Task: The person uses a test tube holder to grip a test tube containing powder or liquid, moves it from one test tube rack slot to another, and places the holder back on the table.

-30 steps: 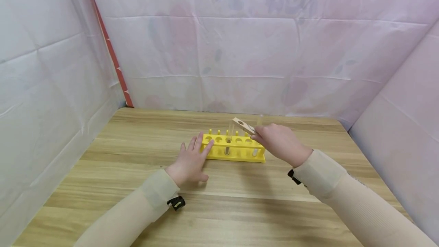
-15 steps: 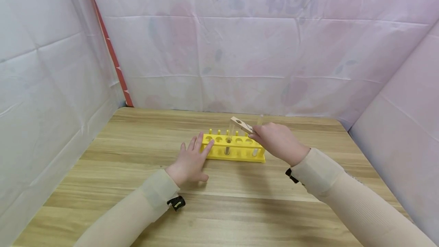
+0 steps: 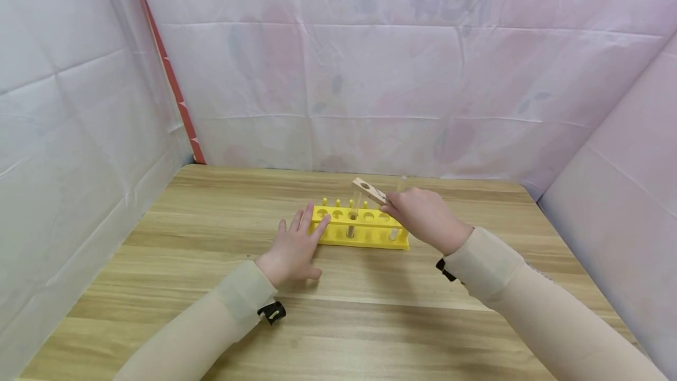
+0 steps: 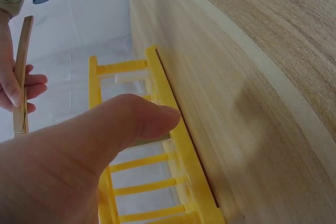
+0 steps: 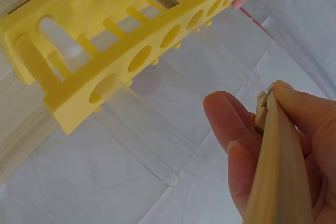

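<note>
Straight fingers of my left hand [image 3: 293,251] rest on the left end of a yellow test tube rack [image 3: 365,244]. In my right hand [image 3: 425,219] I hold a wooden test tube clamp [image 3: 372,191] above the rack, its tip overlapping the top of the middle tube in the head view. That middle test tube [image 3: 351,231] stands upright with greyish contents. Another clear glass test tube [image 5: 152,140], white at its bottom, stands in the end hole on the right. In the right wrist view, thumb and fingers pinch the clamp near its metal spring, apart from both tubes.
The rack stands on a wood-grain table [image 3: 338,334], with several other holes and a row of yellow pegs [image 3: 337,203] behind. Pale sheets [image 3: 370,75] hang at the back and both sides. A black wrist strap [image 3: 272,313] shows below my left sleeve.
My right hand has shifted a little to the left with the clamp, whose tip now sits slightly further left and higher over the middle tube. The left hand and rack have stayed put.
</note>
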Motion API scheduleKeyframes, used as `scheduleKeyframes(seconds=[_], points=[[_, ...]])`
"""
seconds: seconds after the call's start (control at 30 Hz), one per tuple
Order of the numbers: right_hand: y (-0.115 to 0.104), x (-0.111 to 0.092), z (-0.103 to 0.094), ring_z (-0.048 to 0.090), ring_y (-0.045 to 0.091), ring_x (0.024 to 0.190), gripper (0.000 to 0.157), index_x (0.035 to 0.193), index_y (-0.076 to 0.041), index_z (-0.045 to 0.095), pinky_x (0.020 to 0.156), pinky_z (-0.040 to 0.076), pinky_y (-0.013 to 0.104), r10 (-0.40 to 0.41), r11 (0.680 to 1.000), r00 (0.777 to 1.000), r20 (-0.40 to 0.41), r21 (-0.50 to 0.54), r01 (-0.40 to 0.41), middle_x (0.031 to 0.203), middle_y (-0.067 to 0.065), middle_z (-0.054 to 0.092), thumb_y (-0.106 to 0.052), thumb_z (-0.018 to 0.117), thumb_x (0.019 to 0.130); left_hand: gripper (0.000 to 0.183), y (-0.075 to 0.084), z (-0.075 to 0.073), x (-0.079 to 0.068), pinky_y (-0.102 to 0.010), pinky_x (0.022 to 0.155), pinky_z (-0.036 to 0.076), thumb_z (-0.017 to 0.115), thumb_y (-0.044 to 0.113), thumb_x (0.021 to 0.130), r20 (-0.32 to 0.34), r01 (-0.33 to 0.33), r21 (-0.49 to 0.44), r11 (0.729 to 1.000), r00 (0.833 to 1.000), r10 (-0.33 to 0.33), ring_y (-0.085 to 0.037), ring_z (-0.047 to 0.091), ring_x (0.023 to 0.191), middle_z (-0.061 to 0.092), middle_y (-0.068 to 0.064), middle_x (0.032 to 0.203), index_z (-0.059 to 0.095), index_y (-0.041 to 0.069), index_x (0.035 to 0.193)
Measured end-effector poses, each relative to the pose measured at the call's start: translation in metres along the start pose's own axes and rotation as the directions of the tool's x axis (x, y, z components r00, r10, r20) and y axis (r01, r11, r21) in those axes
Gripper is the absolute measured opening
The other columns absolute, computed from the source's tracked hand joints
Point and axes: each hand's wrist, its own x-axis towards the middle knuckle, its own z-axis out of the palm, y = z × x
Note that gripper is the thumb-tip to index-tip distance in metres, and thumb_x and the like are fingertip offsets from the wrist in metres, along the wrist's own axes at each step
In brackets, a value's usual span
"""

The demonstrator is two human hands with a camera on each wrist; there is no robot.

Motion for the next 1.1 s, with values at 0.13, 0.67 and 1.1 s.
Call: scheduleKeyframes(seconds=[0.13, 0.67, 1.1], points=[[0.0, 0.001, 0.001, 0.032, 0.01, 0.045, 0.031, 0.066, -0.013, 0.044, 0.042, 0.028, 0.024, 0.0, 1.0, 1.0, 0.004, 0.013, 0.0, 0.051, -0.003, 0.037, -0.02, 0.062, 0.09, 0.11, 0.0, 0.001, 0.001, -0.065, 0.099, 0.027, 0.069, 0.059, 0.068, 0.001, 0.003, 0.003, 1.0, 1.0, -0.003, -0.043, 0.019, 0.135, 0.0, -0.025, 0.152, 0.01, 0.016, 0.151], [-0.004, 0.006, 0.005, 0.034, 0.01, 0.044, 0.029, 0.067, -0.011, 0.046, 0.039, 0.03, 0.023, 0.0, 1.0, 1.0, -0.015, -0.018, 0.0, 0.05, -0.003, 0.037, -0.02, 0.063, 0.09, 0.112, 0.0, 0.0, 0.001, -0.064, 0.1, 0.025, 0.069, 0.059, 0.069, 0.009, 0.004, -0.003, 1.0, 1.0, -0.004, -0.043, 0.016, 0.136, -0.001, -0.025, 0.152, 0.007, 0.016, 0.151], [-0.008, 0.01, 0.006, 0.036, 0.01, 0.043, 0.029, 0.065, -0.01, 0.048, 0.039, 0.033, 0.024, -0.013, 1.0, 1.0, -0.008, -0.017, 0.013, 0.05, -0.003, 0.039, -0.018, 0.064, 0.089, 0.111, 0.0, -0.001, 0.0, -0.064, 0.1, 0.025, 0.069, 0.059, 0.07, 0.021, 0.008, 0.0, 1.0, 1.0, -0.008, -0.043, 0.016, 0.136, -0.001, -0.025, 0.152, 0.007, 0.016, 0.151]])
